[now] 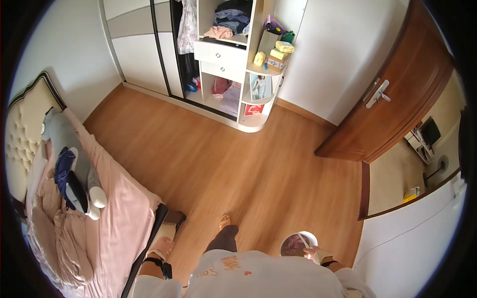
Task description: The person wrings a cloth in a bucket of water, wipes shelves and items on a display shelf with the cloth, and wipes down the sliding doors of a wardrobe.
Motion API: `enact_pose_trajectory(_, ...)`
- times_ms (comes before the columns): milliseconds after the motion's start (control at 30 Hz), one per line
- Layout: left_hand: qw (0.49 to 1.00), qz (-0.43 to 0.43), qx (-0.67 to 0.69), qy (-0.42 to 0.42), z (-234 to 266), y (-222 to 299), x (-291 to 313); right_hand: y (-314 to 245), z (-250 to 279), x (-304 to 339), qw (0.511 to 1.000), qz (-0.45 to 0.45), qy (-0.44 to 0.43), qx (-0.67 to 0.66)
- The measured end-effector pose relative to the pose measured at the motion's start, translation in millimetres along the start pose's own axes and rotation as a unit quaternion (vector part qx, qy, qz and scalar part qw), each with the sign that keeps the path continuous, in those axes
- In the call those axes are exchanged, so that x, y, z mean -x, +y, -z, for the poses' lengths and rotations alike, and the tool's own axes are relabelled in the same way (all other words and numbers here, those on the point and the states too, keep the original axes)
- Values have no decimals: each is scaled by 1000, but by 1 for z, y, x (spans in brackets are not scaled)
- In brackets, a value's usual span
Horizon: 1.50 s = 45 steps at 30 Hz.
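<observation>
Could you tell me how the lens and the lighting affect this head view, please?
Head view: fisheye bends the wardrobe and door edges toward a black rim; even daylight, soft sheen on the wooden floor; the right hand at the bucket and the left hand are small and soft.

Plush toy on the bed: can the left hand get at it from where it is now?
Probably not without moving. The left hand hangs by the bed's foot end, and the plush toy lies far up near the headboard; nothing blocks the way.

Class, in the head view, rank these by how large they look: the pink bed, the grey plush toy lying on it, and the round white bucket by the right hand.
1. Pink bed
2. Grey plush toy
3. Round white bucket, though it is partly hidden
</observation>
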State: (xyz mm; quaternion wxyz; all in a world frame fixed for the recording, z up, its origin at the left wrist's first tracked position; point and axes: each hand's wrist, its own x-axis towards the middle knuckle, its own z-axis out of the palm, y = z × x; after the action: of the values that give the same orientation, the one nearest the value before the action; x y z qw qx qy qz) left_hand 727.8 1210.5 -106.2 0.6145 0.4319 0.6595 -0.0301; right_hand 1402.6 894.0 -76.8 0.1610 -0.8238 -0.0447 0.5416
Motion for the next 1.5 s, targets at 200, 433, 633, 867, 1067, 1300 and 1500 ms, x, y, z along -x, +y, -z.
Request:
enact_pose_trajectory(200,988,-119,-98,1,32,191,-78,-153,44,-57,996,56,58,-44)
enact_pose_trajectory(433,975,-131,-167,62,-11,392,-119,-327,71,-144,988,122,34,90)
enact_pose_trajectory(633,907,-192,-376,11,-86,463,-187,-462,34,-234,986,149,-73,25)
enact_pose_trajectory(867,918,-254,-287,-103,-208,588,-225,-576,9,-333,949,219,-70,215)
enact_pose_trajectory(1067,895,-324,-305,-28,-269,624,-371,-643,-26,-408,899,262,-63,346)
enact_pose_trajectory(1300,895,-389,-214,33,-308,635,-515,-665,-58,-487,879,313,-73,352)
enact_pose_trajectory(1500,861,-472,-188,25,-321,613,-588,-660,-67,-518,857,403,-76,312)
